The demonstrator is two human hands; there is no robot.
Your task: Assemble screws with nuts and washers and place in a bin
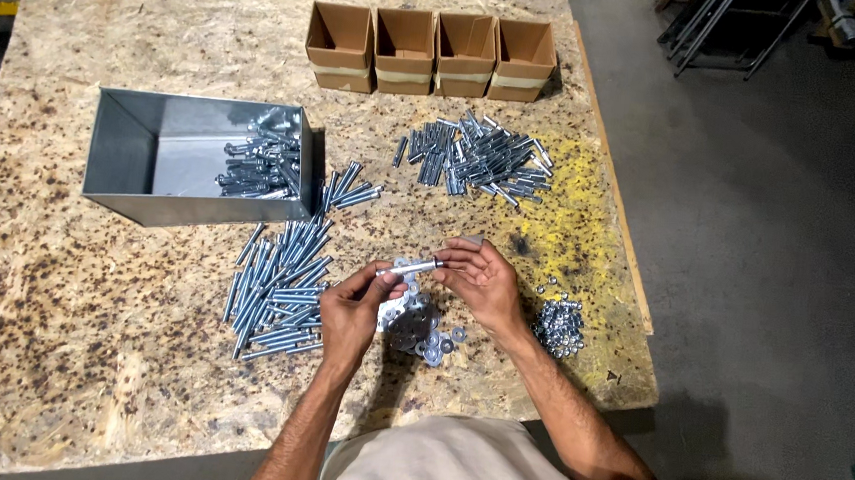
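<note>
I hold one bolt (409, 267) between both hands, above the table (64, 275), just over the heap of washers (419, 328). Its long axis runs nearly level, from about 8 o'clock at my left hand (354, 310) to 2 o'clock at my right hand (482, 282). My left fingertips pinch the near end; my right fingers close on the far end, where a small part seems to sit on the shank, though it is too small to identify. Both hands touch the bolt, neither nearer than the other.

The pile of loose bolts (279, 290) lies at 9 o'clock from my left hand, close by. The nuts (559, 324) lie at 4 o'clock from my right hand. The finished-looking bolts (475, 158) lie at 12 o'clock, well apart, before four cardboard boxes (431, 52). The metal bin (132, 159) stands at 10 o'clock.
</note>
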